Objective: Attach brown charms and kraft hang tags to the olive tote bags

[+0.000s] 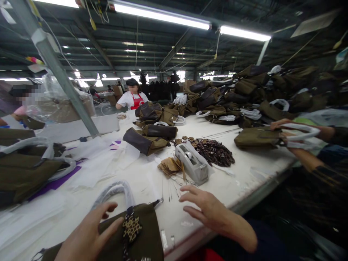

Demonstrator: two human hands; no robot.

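Note:
An olive handbag (144,232) lies in front of me at the table's near edge. Its handle (119,188) is wrapped in clear plastic, and a gold snowflake-shaped charm (132,228) on a dark braided cord hangs over its front. Over the bag is my left hand (91,232), thumb and fingers apart, with nothing in its grasp; whether it touches the bag I cannot tell. My right hand (203,206) hovers above the white table, fingers spread and empty, just short of several thin ties (170,190). Beyond it stands a grey tape dispenser (193,163).
Brown paper tags (170,166) and a heap of dark braided cords (214,150) surround the dispenser. At right, a co-worker's hands (282,125) hold another olive bag (255,137). Bags are piled behind (244,87). A metal post (67,79) rises at left; a person (133,98) is across the table.

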